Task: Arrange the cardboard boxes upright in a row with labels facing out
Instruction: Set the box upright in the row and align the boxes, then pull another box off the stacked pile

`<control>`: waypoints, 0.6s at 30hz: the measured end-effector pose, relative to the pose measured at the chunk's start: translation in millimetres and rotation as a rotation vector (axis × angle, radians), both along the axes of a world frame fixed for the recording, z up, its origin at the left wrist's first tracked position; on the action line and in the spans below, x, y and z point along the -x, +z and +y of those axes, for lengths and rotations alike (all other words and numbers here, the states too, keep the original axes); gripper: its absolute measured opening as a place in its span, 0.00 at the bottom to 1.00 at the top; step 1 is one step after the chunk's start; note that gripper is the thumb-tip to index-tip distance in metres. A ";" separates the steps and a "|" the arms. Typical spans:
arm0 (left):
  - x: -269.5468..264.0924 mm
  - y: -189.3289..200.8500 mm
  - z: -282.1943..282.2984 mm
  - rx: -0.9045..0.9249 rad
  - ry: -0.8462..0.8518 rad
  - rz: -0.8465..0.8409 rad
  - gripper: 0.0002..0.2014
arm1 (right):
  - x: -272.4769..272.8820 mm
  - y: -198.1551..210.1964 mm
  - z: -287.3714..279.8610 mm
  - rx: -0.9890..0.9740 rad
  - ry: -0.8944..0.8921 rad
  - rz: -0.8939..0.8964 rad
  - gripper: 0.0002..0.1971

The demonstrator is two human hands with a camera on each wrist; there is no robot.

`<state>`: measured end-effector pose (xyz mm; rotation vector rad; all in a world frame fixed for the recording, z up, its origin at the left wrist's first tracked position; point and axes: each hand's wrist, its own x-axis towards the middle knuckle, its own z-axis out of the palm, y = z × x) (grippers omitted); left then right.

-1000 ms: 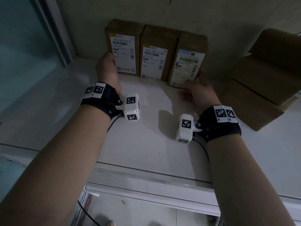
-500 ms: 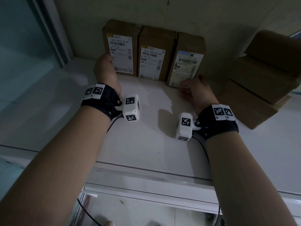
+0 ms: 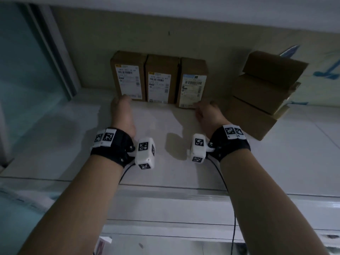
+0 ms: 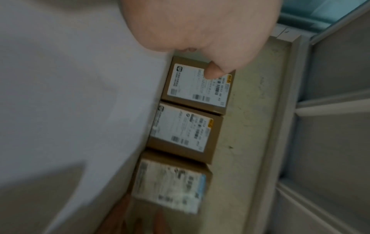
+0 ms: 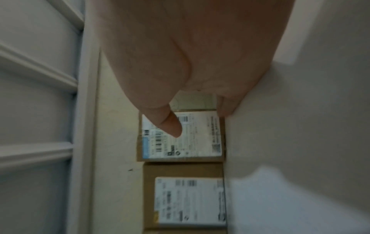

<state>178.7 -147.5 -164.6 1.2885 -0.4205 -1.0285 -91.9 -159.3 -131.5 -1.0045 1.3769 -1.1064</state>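
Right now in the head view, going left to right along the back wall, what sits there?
Glass panel → yellow-tagged label box → middle box → blue-striped label box → stack of plain cardboard boxes.

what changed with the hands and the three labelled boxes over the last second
The right-hand box, angled a second ago, now stands nearly square beside the middle box. The left hand dropped from the left box side to its bottom corner; the right hand stays at its box's base. The row order and brown stack are unchanged.
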 end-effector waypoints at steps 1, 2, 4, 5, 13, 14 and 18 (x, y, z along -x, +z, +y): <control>4.5 -4.7 1.7 0.002 -0.021 0.028 0.31 | -1.0 2.0 8.6 -0.008 0.008 0.033 0.50; 19.6 5.0 16.3 -0.019 -0.045 0.037 0.30 | -0.2 3.6 19.0 -0.009 0.001 0.057 0.50; 54.1 37.3 49.8 -0.033 -0.084 0.060 0.17 | 0.0 3.1 36.3 -0.024 -0.007 0.049 0.54; 66.5 45.7 58.1 -0.036 -0.112 0.076 0.11 | -0.4 4.5 45.1 -0.040 -0.001 0.019 0.56; 132.1 61.1 78.4 -0.001 -0.233 0.121 0.19 | 34.8 9.6 103.6 0.010 -0.057 -0.224 0.30; 139.2 59.0 78.1 0.000 -0.257 0.131 0.19 | 42.2 11.4 111.5 0.014 -0.067 -0.243 0.28; 166.0 60.8 81.7 0.022 -0.317 0.183 0.15 | 68.3 27.6 131.4 0.071 -0.118 -0.264 0.22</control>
